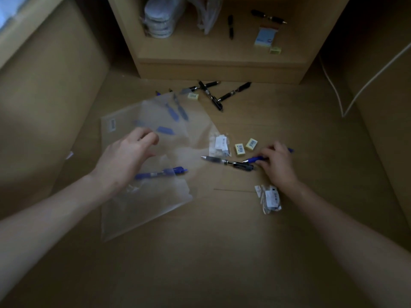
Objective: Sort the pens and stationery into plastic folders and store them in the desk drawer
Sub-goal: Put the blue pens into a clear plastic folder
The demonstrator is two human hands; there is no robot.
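A clear plastic folder (153,196) lies on the floor at centre left, with blue pens showing through it, one (162,172) near its lower part. My left hand (126,156) hovers over the folder, fingers loosely curled, holding nothing that I can see. My right hand (277,165) grips a blue pen (255,159) at the right. A black pen (229,162) lies just left of that hand. Two yellow erasers (245,146) sit behind it. Small packets lie at centre (220,145) and near my right wrist (270,198).
Several black pens (213,94) and an eraser (193,96) lie in front of an open wooden drawer (222,63). The drawer holds pens, a notepad (265,36), plastic bags and a grey stack. A white cable (333,90) hangs at the right.
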